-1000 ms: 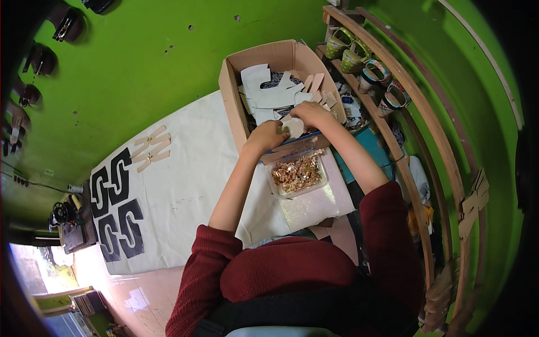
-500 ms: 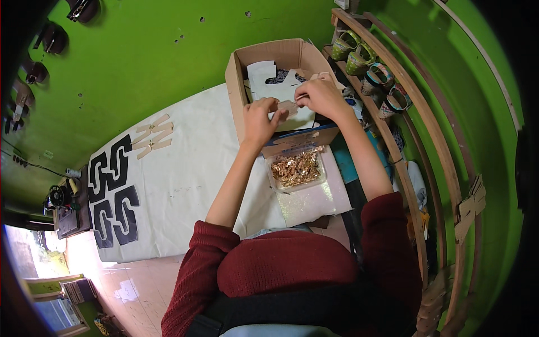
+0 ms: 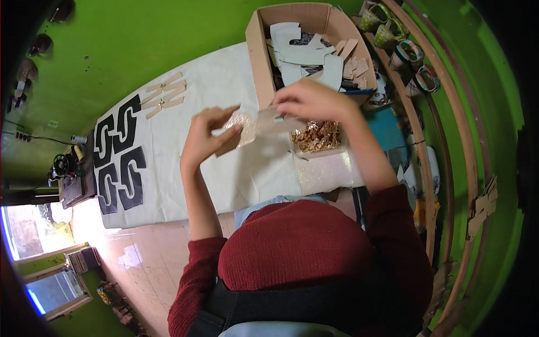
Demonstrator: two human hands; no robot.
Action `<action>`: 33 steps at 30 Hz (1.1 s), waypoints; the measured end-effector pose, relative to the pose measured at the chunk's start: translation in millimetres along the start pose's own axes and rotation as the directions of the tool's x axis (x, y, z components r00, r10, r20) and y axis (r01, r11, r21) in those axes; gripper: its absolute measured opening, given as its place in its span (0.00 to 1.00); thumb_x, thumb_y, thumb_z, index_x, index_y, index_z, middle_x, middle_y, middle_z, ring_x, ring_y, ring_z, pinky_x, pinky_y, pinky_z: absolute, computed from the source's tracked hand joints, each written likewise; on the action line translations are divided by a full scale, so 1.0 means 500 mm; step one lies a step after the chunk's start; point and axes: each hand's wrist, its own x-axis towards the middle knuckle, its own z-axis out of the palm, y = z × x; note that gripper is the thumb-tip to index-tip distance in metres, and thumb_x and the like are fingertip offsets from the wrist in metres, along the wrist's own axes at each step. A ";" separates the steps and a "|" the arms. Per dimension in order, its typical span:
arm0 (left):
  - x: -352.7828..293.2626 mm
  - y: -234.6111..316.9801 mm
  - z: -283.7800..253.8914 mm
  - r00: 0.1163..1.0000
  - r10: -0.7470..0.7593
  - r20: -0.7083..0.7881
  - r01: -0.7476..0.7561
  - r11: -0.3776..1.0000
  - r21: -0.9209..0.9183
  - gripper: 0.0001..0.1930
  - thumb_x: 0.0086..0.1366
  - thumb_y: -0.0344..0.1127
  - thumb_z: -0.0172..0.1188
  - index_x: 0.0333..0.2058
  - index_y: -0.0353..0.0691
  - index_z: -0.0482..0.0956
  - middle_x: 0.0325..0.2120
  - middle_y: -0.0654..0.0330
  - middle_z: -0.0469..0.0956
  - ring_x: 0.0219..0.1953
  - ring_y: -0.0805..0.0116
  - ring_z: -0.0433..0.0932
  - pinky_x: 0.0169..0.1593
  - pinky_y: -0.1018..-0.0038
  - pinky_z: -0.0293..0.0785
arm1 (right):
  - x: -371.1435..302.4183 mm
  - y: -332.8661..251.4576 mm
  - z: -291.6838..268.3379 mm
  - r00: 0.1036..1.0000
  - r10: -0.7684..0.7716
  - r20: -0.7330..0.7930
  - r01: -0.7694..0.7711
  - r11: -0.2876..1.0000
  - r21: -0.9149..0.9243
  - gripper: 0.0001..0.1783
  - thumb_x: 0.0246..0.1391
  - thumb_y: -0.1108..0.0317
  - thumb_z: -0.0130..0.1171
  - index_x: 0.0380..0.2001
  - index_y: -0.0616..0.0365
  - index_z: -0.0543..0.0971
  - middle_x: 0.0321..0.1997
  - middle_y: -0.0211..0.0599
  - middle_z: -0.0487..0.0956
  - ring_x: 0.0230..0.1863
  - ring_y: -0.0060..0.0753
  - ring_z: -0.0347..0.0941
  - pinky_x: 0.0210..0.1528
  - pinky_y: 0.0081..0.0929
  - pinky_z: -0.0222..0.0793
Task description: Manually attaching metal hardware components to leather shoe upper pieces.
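Above the middle of the white-covered table, my left hand (image 3: 205,135) is closed on a pale, shiny textured piece (image 3: 242,128) of sheet material, pinched between thumb and fingers. To its right, my right hand (image 3: 317,102) grips a pale, thin flat piece (image 3: 270,119) by its edge; motion smears it. The two pieces nearly meet between my hands, and I cannot tell whether they touch. Just under my right wrist sits a clear plastic tub (image 3: 318,153) of small copper-coloured bits, partly covered by the hand and forearm.
Beyond my hands stands an open cardboard box (image 3: 263,62) of cut pieces. Black S-shaped cutouts (image 3: 132,178) and beige strips (image 3: 167,92) lie at the table's left. A glittery white sheet (image 3: 328,173) lies nearer me. At right, a wooden rack (image 3: 420,143) holds several small shoes (image 3: 405,54).
Both hands have come back from over the cardboard box to above the table and moved apart. The textured piece is now in my left hand. The whole view has shifted.
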 end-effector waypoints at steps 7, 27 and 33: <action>-0.170 -0.197 0.104 0.898 -0.428 0.102 0.438 0.893 -0.103 0.21 0.50 0.37 0.66 0.44 0.39 0.80 0.26 0.60 0.78 0.26 0.74 0.71 0.34 0.78 0.69 | 0.027 0.091 0.299 0.997 0.065 -0.041 -0.075 0.952 -0.298 0.09 0.50 0.68 0.53 0.33 0.55 0.81 0.31 0.37 0.81 0.36 0.39 0.77 0.45 0.41 0.65; -0.198 -0.231 0.271 0.928 -0.050 -0.369 0.145 0.961 0.234 0.10 0.52 0.30 0.60 0.36 0.44 0.82 0.41 0.58 0.75 0.51 0.52 0.68 0.59 0.52 0.56 | -0.136 0.251 0.267 0.746 0.116 -0.655 -0.327 0.921 -0.209 0.07 0.48 0.74 0.55 0.30 0.58 0.81 0.38 0.37 0.79 0.43 0.40 0.73 0.48 0.34 0.67; -0.170 -0.170 0.326 0.983 0.080 -0.163 -0.048 0.980 0.195 0.11 0.49 0.25 0.60 0.34 0.43 0.82 0.42 0.60 0.75 0.52 0.53 0.68 0.56 0.60 0.61 | -0.147 0.230 0.235 0.764 0.073 -0.641 -0.302 0.918 -0.257 0.08 0.47 0.76 0.56 0.31 0.58 0.81 0.36 0.36 0.79 0.43 0.39 0.72 0.47 0.32 0.67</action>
